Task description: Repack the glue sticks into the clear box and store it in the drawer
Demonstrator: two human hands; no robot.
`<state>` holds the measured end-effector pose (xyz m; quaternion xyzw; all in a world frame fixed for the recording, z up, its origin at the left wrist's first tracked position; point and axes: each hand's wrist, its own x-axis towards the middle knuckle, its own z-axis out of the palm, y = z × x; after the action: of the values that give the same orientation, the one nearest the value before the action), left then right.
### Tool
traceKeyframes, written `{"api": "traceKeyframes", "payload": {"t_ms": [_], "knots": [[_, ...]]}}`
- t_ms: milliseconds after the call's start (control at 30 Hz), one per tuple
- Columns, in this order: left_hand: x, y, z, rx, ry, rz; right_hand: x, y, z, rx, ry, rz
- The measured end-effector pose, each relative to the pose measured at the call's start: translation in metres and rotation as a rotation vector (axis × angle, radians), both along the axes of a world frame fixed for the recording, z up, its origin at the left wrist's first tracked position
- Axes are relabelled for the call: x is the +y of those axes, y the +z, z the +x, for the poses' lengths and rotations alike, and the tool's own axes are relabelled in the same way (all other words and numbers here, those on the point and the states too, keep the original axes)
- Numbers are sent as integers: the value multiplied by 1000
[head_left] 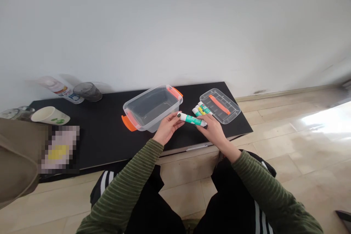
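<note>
A white and green glue stick is held level between my two hands. My left hand pinches its white left end. At the other end, my right hand has its fingers closed round the stick. Several more glue sticks lie together just beyond my right hand, partly hidden by it. To the left is an uncovered clear plastic box with orange latches. Its clear lid, which has an orange handle, lies flat at the right, beside the loose sticks.
The black tabletop runs along a white wall. On its left stand a paper cup, a dark cup and a white spray can. A pixelated item and a brown shape are at the left edge.
</note>
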<state>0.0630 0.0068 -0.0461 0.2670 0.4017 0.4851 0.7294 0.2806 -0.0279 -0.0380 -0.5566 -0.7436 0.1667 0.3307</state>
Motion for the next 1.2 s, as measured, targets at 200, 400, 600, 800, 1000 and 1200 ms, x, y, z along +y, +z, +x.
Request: {"api": "traceKeyframes", "payload": {"t_ms": [200,400,600,800,1000,1200], "knots": [[-5,1,-2,31,-34,24,-3,0,-2,66,32,-9],[-9,1,-3,71,-60,44,-6,2,-3,84,24,-51],[-11,-10,-5,136,-92,12,-10,8,-3,26,28,-179],[-11,-22,-3,234,-145,53,-11,4,-9,81,37,-479],[-2,-22,10,916,-195,426,-5,3,-25,-281,45,-583],[10,-17,20,1555,-214,677,19,6,-23,-558,-140,-526]]}}
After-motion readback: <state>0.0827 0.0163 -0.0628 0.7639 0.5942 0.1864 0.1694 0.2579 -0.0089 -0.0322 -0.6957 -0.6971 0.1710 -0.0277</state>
